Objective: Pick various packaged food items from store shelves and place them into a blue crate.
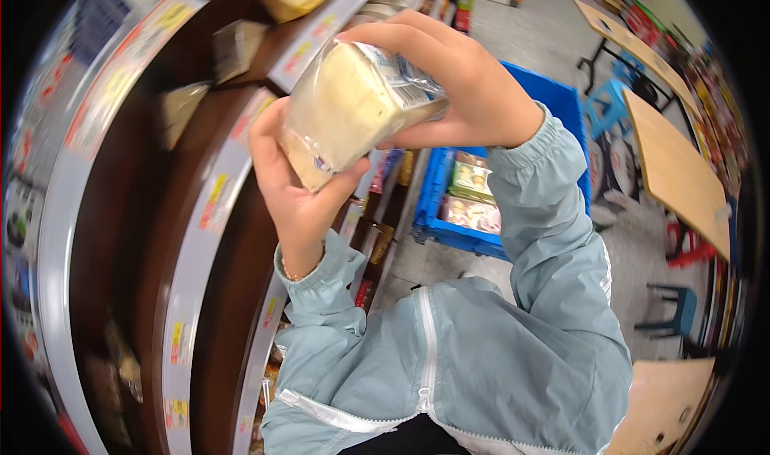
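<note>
A plastic-wrapped pack of pale bread (341,106) is held up between my two hands, tilted, in front of the shelves. My left hand (293,202) grips its lower left side, with the thumb along the bottom edge. Over the top and right side my right hand (469,78) is closed, fingers stretched across the far edge and thumb underneath. A printed label with a barcode shows on the side near my right palm.
Dark brown shelves (204,295) with price-tag rails stand at the left, holding a few wrapped packs (238,50). Behind my right arm, a blue crate (553,94) on the floor contains packaged food (472,186). Wooden tables (674,162) and a blue stool (607,106) are at the right.
</note>
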A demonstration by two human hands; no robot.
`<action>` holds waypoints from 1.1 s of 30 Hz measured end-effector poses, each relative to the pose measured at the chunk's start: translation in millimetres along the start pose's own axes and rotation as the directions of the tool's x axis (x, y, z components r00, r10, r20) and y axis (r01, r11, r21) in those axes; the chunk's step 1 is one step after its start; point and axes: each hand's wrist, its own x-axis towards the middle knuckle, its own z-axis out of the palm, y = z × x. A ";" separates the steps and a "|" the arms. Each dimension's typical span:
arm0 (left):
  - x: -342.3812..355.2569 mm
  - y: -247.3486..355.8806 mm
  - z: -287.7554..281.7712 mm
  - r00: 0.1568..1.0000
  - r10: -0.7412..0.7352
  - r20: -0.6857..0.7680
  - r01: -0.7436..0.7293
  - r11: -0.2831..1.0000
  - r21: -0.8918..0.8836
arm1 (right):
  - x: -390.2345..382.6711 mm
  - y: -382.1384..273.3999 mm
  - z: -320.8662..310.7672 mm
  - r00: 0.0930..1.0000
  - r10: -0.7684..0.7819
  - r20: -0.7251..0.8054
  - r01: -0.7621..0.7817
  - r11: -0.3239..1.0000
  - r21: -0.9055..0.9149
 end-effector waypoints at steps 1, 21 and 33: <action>0.1 -9.3 14.1 1.000 -0.014 0.026 0.015 0.999 -0.037 | -11.4 0.2 -12.0 0.996 0.079 0.052 -0.080 0.997 0.002; -42.9 -114.9 209.6 0.700 -0.286 0.655 0.511 0.841 -0.178 | -238.2 4.1 -147.1 0.577 0.816 0.021 -0.815 0.577 -0.056; -87.2 -215.3 255.4 0.331 -0.382 0.863 0.564 0.813 0.144 | -353.0 37.9 -120.4 0.392 0.907 0.150 -0.910 0.407 -0.083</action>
